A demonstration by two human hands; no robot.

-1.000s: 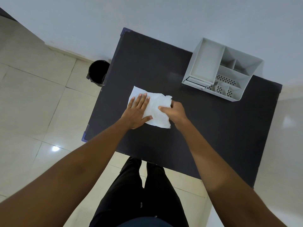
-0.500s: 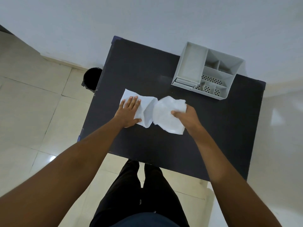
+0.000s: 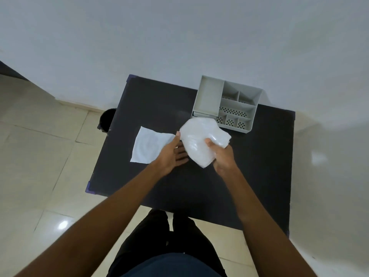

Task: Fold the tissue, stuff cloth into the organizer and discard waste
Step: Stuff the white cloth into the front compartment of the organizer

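Observation:
A white cloth (image 3: pixel 199 140) hangs bunched above the black table (image 3: pixel 249 176), gripped by my right hand (image 3: pixel 222 156) at its lower right side. My left hand (image 3: pixel 171 154) is beside it with fingers spread, its fingertips touching the cloth's left edge. A flat white tissue (image 3: pixel 148 145) lies on the table to the left, partly under my left hand. A grey organizer (image 3: pixel 207 96) with several compartments stands at the table's far right, just beyond the cloth.
A black waste bin (image 3: pixel 105 119) stands on the tiled floor at the table's left edge. A white wall runs behind the table. My legs are at the table's near edge.
My right hand has lifted the cloth off the tissue and carried it right, toward the organizer. My left hand has left the tissue and moved right to the cloth. The tissue now lies uncovered.

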